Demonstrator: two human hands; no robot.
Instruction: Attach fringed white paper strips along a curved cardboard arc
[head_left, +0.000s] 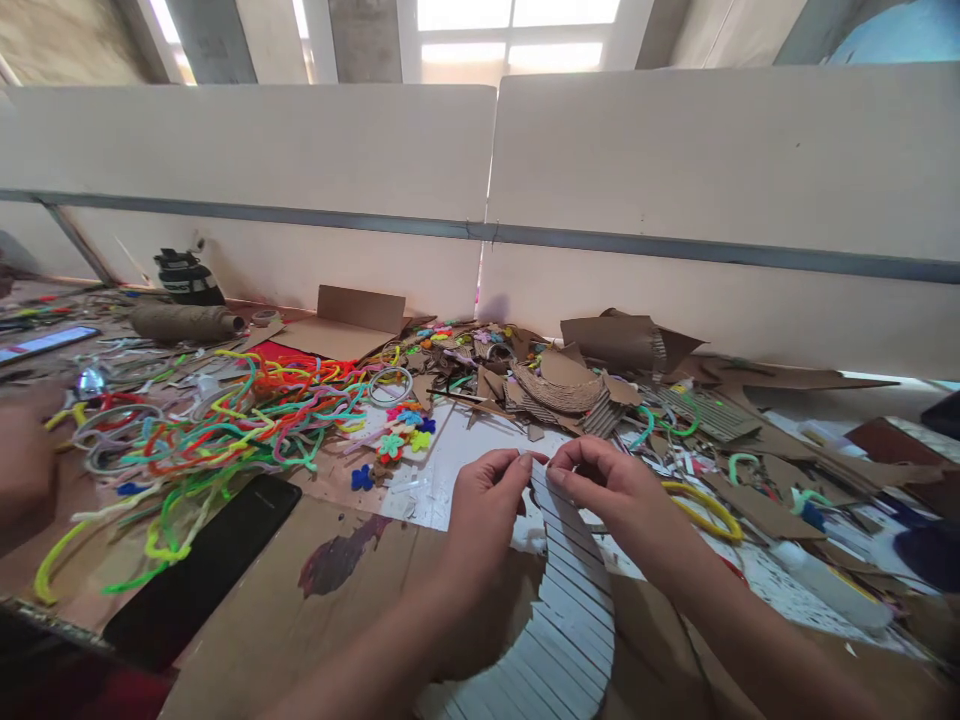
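Note:
A curved strip (574, 600), pale grey with dark lines across it and ragged edges, rises from the bottom of the view. My left hand (491, 500) pinches the upper tip of this strip between thumb and fingers. Close beside it, my right hand (604, 480) has thumb and index finger closed on the same end, from the right edge. The fingertips of both hands almost meet. Whatever small piece may lie between them is too small to make out. Beneath the strip is a brown cardboard sheet (360, 640) with a dark stain.
Tangled colourful pipe cleaners (262, 420) and a black phone (206, 565) lie to the left. Cardboard scraps (562, 385) are heaped at the back. On the right are a yellow ring (703, 512) and a white bottle (829, 585). Another person's hand (26, 465) shows at the left edge.

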